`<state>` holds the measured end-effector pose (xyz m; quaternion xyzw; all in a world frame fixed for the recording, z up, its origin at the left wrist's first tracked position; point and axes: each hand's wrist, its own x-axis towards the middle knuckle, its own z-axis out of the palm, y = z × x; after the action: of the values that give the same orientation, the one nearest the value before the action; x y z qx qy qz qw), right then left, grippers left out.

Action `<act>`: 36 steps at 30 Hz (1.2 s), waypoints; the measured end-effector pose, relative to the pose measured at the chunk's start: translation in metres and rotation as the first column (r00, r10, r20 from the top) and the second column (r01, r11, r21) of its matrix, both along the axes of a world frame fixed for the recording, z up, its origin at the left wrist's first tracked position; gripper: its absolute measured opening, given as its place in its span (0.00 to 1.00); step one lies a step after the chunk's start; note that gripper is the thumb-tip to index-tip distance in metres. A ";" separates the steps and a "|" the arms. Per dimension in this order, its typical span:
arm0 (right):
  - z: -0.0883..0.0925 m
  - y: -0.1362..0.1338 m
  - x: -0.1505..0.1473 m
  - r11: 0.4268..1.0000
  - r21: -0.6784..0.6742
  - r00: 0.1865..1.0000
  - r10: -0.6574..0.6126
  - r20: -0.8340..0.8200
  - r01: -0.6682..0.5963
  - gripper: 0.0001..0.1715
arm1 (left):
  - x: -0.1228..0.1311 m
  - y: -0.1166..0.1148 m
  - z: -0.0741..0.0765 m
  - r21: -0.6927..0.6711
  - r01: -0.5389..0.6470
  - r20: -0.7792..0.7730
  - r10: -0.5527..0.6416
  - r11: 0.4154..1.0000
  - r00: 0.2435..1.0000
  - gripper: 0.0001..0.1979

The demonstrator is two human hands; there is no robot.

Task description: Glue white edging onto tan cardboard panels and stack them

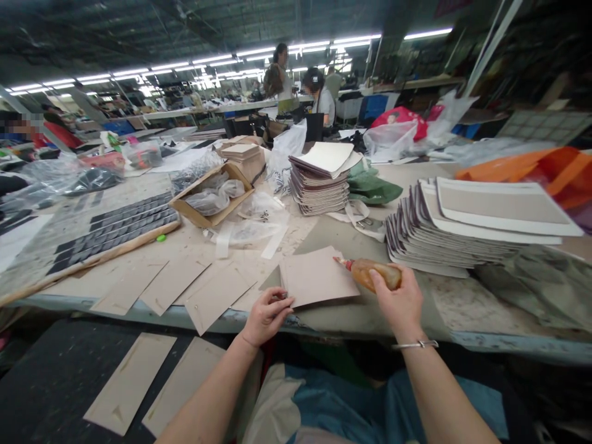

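In my right hand (401, 297) is a squeeze bottle (370, 274) of amber liquid, likely glue. Its red nozzle points left, over the right edge of a small stack of beige boards (317, 277). My left hand (269, 314) is at the near left corner of that stack, thumb and fingers pinched on the board edge. How many boards it grips is hidden. To the left, several beige boards (221, 298) lie fanned along the table edge, some with smears on them. Lower down, two more boards (132, 382) rest on a black surface.
A tall stack of curved, pale-topped panels (444, 228) stands at the right, and another stack (321, 185) behind the boards. An open cardboard box (213, 200) holds plastic bags. Rows of dark pieces (115, 228) lie at left. Several people are in the background.
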<state>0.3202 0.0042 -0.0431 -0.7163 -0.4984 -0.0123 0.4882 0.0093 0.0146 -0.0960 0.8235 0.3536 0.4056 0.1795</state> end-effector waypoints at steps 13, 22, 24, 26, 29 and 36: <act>0.011 -0.009 0.003 1.000 0.004 0.974 -0.010 -0.225 0.012 0.31 | 0.001 0.000 0.005 -0.087 -0.046 0.074 0.052 0.995 0.996 0.24; 0.025 -0.003 -0.031 0.893 -0.212 0.904 0.341 -0.256 -0.397 0.25 | 0.004 -0.002 0.008 -0.172 -0.067 0.086 0.083 0.983 0.993 0.22; 0.022 0.001 -0.038 0.894 -0.217 0.908 0.340 -0.243 -0.393 0.24 | 0.004 -0.001 0.009 -0.172 -0.064 0.084 0.079 0.983 0.993 0.23; 0.020 0.004 -0.040 0.896 -0.216 0.911 0.338 -0.235 -0.388 0.23 | 0.004 -0.001 0.009 -0.172 -0.058 0.078 0.073 0.983 0.994 0.23; 0.023 0.003 -0.037 0.873 -0.260 0.904 0.354 -0.242 -0.412 0.23 | 0.003 -0.001 0.008 -0.174 -0.051 0.070 0.064 0.983 0.995 0.23; 0.029 -0.007 -0.020 0.701 -0.373 0.780 0.438 -0.446 -0.607 0.24 | 0.001 0.001 0.008 -0.197 -0.011 0.083 0.028 0.980 0.996 0.29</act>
<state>0.3001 -0.0024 -0.0144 -0.6345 -0.5817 0.3753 0.3438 0.0101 0.0151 -0.0884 0.7802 0.3919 0.4054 0.2708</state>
